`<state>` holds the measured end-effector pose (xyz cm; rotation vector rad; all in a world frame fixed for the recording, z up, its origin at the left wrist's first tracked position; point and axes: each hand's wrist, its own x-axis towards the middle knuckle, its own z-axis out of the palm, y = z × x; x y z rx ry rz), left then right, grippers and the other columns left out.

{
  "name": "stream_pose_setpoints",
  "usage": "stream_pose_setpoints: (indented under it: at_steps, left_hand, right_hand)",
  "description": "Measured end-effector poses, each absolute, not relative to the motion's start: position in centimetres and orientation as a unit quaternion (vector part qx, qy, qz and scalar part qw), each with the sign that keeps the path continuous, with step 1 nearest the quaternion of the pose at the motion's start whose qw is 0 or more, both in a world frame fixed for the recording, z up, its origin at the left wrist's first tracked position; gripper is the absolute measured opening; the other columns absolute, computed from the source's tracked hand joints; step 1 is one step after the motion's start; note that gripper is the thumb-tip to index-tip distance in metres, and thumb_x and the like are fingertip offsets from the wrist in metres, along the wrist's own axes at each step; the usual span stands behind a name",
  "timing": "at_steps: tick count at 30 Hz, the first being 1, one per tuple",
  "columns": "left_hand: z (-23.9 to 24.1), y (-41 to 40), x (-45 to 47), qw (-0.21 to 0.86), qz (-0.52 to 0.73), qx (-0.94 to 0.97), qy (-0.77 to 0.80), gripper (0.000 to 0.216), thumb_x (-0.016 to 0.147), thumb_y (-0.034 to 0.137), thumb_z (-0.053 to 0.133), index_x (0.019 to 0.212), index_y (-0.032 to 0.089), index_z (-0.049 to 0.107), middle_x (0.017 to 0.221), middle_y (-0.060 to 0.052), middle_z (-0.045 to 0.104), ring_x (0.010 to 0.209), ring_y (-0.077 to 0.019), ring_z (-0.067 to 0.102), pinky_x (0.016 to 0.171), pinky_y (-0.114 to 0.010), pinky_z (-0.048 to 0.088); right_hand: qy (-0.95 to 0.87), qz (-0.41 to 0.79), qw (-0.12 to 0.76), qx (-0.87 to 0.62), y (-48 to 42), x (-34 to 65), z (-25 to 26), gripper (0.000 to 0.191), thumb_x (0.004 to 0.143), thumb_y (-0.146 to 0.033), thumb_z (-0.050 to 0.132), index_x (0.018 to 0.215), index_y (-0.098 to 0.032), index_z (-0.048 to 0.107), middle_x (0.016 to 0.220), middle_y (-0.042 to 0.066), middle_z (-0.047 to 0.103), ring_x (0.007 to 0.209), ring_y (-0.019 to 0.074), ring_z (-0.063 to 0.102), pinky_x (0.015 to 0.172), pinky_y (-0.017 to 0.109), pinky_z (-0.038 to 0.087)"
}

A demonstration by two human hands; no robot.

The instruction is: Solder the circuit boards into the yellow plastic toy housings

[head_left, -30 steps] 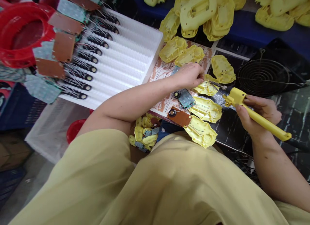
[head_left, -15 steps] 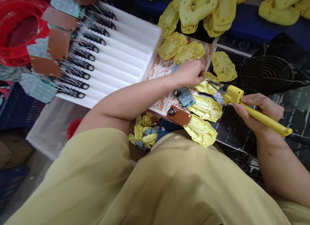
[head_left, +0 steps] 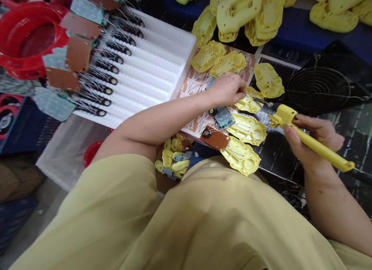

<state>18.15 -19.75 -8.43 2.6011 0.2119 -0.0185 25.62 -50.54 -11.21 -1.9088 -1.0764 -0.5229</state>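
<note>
My right hand (head_left: 316, 138) is wrapped round the yellow handle of a soldering iron (head_left: 308, 136), whose thin tip points left at a yellow plastic shell (head_left: 249, 104). Over that shell's left end is my left hand (head_left: 228, 88), fingers curled in a pinch; what they hold is hidden. Nearer my body lie two more open shells, one (head_left: 248, 129) with wires running to a green circuit board (head_left: 224, 116), the other (head_left: 242, 156) beside a brown circuit board (head_left: 215, 138). A small black round speaker (head_left: 206, 133) rests on the brown board.
On the left, a white foam tray (head_left: 162, 49) carries a row of speakers wired to boards, near a red basin (head_left: 31, 37). Yellow shells (head_left: 238, 10) are piled at the back. A black fan with a wire guard (head_left: 318, 87) stands at the right.
My right hand has drawn the soldering iron slightly right and toward me. My left hand stays nearly in place. The view has shifted a little, moving the tray right in the picture.
</note>
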Motion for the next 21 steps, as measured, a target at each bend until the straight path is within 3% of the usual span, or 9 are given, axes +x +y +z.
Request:
stream_pose_setpoints:
  at_steps: [4, 7, 10, 14, 17, 21]
  left_hand:
    - [-8.2, -19.7, 17.3, 0.290, 0.016, 0.952, 0.094, 0.029, 0.099, 0.027, 0.068, 0.119, 0.019, 0.087, 0.115, -0.010, 0.085, 0.118, -0.0266, 0.077, 0.113, -0.040, 0.057]
    - [-8.4, -19.5, 17.1, 0.296, 0.013, 0.951, 0.087, 0.028, 0.098, 0.027, 0.070, 0.120, 0.018, 0.086, 0.113, -0.010, 0.085, 0.114, -0.0258, 0.078, 0.110, -0.040, 0.057]
    - [-8.7, -19.4, 17.3, 0.273, -0.007, 0.960, 0.066, 0.022, 0.092, 0.027, 0.073, 0.108, 0.021, 0.088, 0.108, -0.007, 0.085, 0.118, -0.0275, 0.076, 0.113, -0.043, 0.055]
    - [-8.5, -19.7, 17.6, 0.252, -0.028, 0.965, 0.073, 0.019, 0.089, 0.022, 0.074, 0.102, 0.023, 0.087, 0.107, -0.006, 0.083, 0.123, -0.0292, 0.074, 0.118, -0.047, 0.051]
    - [-8.0, -20.2, 17.7, 0.251, -0.043, 0.963, 0.091, 0.021, 0.088, 0.018, 0.073, 0.103, 0.021, 0.087, 0.109, -0.007, 0.083, 0.123, -0.0301, 0.074, 0.121, -0.049, 0.048]
    - [-7.6, -20.5, 17.8, 0.256, -0.052, 0.960, 0.104, 0.020, 0.085, 0.017, 0.074, 0.099, 0.020, 0.087, 0.109, -0.008, 0.082, 0.123, -0.0316, 0.074, 0.122, -0.051, 0.046]
  right_hand:
    - [-0.457, -0.255, 0.456, -0.720, -50.3, 25.6, -11.3, 0.027, 0.093, -0.051, 0.091, 0.095, -0.028, 0.078, 0.081, 0.001, 0.082, 0.062, 0.0219, 0.078, 0.055, 0.029, 0.062]
    - [-0.444, -0.215, 0.456, -0.741, -50.5, 25.2, -11.5, 0.028, 0.095, -0.049, 0.089, 0.112, -0.028, 0.081, 0.095, 0.003, 0.086, 0.070, 0.0235, 0.082, 0.061, 0.031, 0.066]
    - [-0.443, -0.187, 0.453, -0.751, -50.6, 24.9, -11.7, 0.034, 0.096, -0.050, 0.087, 0.122, -0.029, 0.081, 0.104, 0.004, 0.087, 0.075, 0.0260, 0.083, 0.064, 0.036, 0.070]
    - [-0.484, -0.191, 0.460, -0.720, -50.4, 24.9, -11.6, 0.015, 0.096, -0.040, 0.088, 0.099, -0.031, 0.077, 0.090, 0.000, 0.084, 0.069, 0.0239, 0.080, 0.061, 0.036, 0.068]
    - [-0.497, -0.162, 0.458, -0.719, -50.3, 25.0, -11.5, 0.016, 0.098, -0.034, 0.087, 0.094, -0.033, 0.071, 0.089, -0.002, 0.083, 0.070, 0.0237, 0.080, 0.060, 0.037, 0.067]
    - [-0.502, -0.158, 0.413, -0.743, -50.0, 25.3, -11.2, 0.020, 0.100, -0.043, 0.083, 0.091, -0.034, 0.068, 0.084, 0.000, 0.081, 0.068, 0.0241, 0.078, 0.055, 0.038, 0.063]
